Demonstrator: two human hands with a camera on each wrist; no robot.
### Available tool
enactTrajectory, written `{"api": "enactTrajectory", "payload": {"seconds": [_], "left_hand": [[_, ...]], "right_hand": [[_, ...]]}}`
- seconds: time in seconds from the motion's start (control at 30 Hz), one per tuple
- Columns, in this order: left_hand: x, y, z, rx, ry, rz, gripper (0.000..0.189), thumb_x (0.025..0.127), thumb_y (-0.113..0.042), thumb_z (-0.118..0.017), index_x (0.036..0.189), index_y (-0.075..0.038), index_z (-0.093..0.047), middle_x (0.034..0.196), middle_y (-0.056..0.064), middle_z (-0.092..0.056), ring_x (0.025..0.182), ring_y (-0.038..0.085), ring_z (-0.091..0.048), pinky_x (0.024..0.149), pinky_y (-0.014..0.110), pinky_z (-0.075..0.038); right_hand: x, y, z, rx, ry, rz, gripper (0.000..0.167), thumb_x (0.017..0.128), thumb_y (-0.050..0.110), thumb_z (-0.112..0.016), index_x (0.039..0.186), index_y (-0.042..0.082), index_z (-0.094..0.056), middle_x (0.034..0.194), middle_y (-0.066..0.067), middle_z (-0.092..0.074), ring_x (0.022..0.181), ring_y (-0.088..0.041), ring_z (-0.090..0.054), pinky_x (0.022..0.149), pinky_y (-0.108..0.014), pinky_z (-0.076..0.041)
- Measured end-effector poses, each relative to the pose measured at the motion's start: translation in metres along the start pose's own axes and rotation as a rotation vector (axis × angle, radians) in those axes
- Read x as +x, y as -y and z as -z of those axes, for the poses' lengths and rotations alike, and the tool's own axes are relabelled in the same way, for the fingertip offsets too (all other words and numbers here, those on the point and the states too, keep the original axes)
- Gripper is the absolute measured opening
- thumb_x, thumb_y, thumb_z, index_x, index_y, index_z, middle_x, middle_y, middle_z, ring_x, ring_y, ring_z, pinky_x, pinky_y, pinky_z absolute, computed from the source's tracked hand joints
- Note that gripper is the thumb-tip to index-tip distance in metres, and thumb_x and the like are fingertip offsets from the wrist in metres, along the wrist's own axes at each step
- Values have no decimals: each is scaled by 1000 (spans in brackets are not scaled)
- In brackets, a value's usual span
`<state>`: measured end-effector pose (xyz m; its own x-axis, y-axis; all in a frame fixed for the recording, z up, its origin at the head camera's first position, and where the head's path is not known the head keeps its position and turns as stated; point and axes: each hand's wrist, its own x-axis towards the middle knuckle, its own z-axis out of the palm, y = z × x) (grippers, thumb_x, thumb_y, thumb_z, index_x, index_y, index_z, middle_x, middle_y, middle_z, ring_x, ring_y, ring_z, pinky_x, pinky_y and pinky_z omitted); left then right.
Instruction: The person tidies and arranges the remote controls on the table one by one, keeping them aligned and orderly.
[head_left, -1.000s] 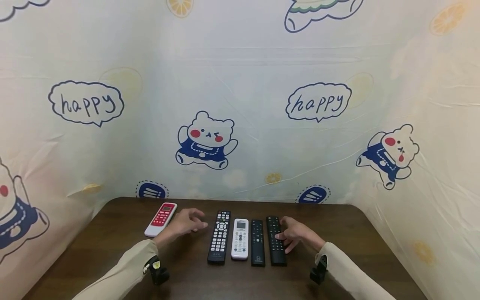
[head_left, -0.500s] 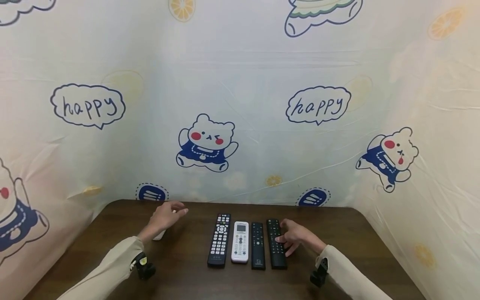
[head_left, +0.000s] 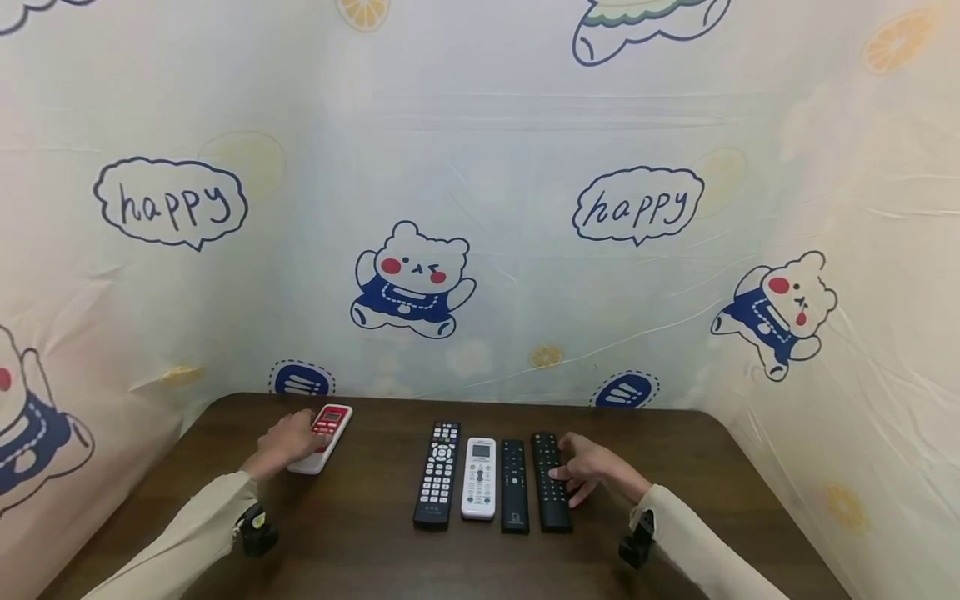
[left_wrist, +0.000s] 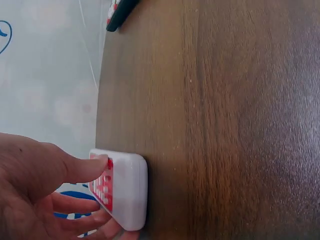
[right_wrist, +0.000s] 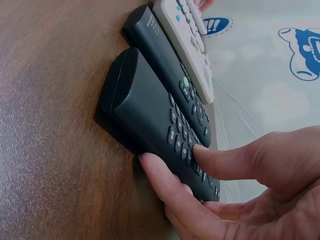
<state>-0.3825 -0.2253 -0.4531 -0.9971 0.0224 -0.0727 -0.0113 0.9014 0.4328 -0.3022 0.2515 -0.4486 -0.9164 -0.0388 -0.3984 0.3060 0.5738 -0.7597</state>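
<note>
My left hand (head_left: pixel 285 443) is at the white remote control with a red keypad (head_left: pixel 335 416) on the table's left side. In the left wrist view, its thumb presses on the red keys and the fingers bend round the side of the remote. At the right end of a row, my right hand (head_left: pixel 594 464) holds a black remote control (head_left: pixel 553 510) lying on the table. The right wrist view has that thumb (right_wrist: pixel 220 161) on the keys and the fingers along the remote's outer side. Part of the red-keyed remote is hidden behind the left hand.
Left of the held black remote lie a slim black remote (head_left: pixel 514 515), a white remote with a small screen (head_left: pixel 479 483) and a black remote with white buttons (head_left: pixel 432 510). The brown wooden table (head_left: pixel 360 533) ends at a patterned cloth backdrop (head_left: pixel 510 167).
My left hand has moved left from the middle, passed over the red-keyed remote, and now grips it. The right hand stays on the rightmost black remote.
</note>
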Motion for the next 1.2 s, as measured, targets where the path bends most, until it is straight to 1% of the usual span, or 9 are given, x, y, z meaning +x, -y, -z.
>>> {"api": "enactTrajectory", "payload": {"seconds": [0.1, 0.17, 0.23, 0.37, 0.47, 0.6, 0.73, 0.93, 1.2], "left_hand": [[2, 2, 3, -31, 47, 3, 53, 94, -21, -75, 122, 20, -55, 99, 27, -65, 87, 36, -60, 77, 48, -49], [2, 5, 5, -93, 64, 6, 53, 93, -20, -77, 120, 21, -57, 97, 25, -66, 85, 35, -61, 75, 45, -51], [2, 8, 7, -162, 86, 15, 56, 92, -18, -78, 123, 23, -56, 100, 27, -66, 87, 35, -63, 77, 45, -56], [-1, 13, 7, -279, 155, 75, 65, 91, -17, -81, 131, 23, -47, 114, 34, -61, 96, 39, -63, 80, 49, -62], [-3, 15, 7, -335, 203, 112, 63, 95, -17, -77, 135, 19, -44, 117, 34, -59, 98, 39, -62, 79, 49, -62], [-3, 15, 12, -380, 267, 120, 52, 102, -14, -67, 136, 19, -46, 112, 30, -63, 96, 36, -65, 78, 47, -63], [-5, 18, 14, -419, 302, 116, 50, 102, -14, -65, 136, 18, -48, 107, 25, -67, 93, 32, -68, 76, 44, -64], [-7, 17, 15, -462, 324, 39, 60, 98, -18, -72, 143, 14, -49, 106, 20, -71, 86, 25, -72, 71, 41, -65], [-6, 2, 18, -470, 334, -80, 68, 97, -18, -75, 151, 11, -44, 110, 18, -73, 86, 26, -74, 70, 43, -65]], "right_hand": [[1, -2, 1, 2, -13, -7, 60, 97, 3, -72, 146, -5, -40, 107, -26, -57, 88, -33, -69, 66, -40, -66], [1, -3, 2, 6, -17, -12, 60, 97, 3, -72, 146, -5, -40, 108, -26, -57, 89, -33, -69, 66, -40, -66], [2, -3, 2, 11, -11, -12, 60, 97, 3, -72, 147, -5, -40, 108, -26, -57, 89, -33, -69, 67, -40, -66], [3, -2, 1, 11, 15, -7, 61, 97, 3, -72, 147, -5, -38, 106, -25, -58, 88, -33, -70, 67, -40, -66], [5, -3, -1, 11, 24, -11, 62, 97, 3, -72, 148, -4, -38, 102, -24, -59, 86, -32, -71, 66, -40, -66], [6, -4, -2, 11, 21, -14, 62, 97, 3, -72, 148, -4, -38, 101, -24, -59, 85, -32, -71, 65, -40, -66], [6, -5, -2, 7, 22, -7, 62, 97, 3, -72, 148, -4, -38, 103, -25, -58, 86, -32, -71, 65, -40, -66], [6, -5, 2, -2, 20, 12, 63, 96, 3, -73, 149, -4, -41, 107, -25, -57, 86, -32, -71, 65, -41, -66], [6, -5, 3, 7, 20, 23, 66, 95, 4, -74, 151, -3, -40, 107, -25, -58, 86, -31, -71, 65, -41, -66]]}}
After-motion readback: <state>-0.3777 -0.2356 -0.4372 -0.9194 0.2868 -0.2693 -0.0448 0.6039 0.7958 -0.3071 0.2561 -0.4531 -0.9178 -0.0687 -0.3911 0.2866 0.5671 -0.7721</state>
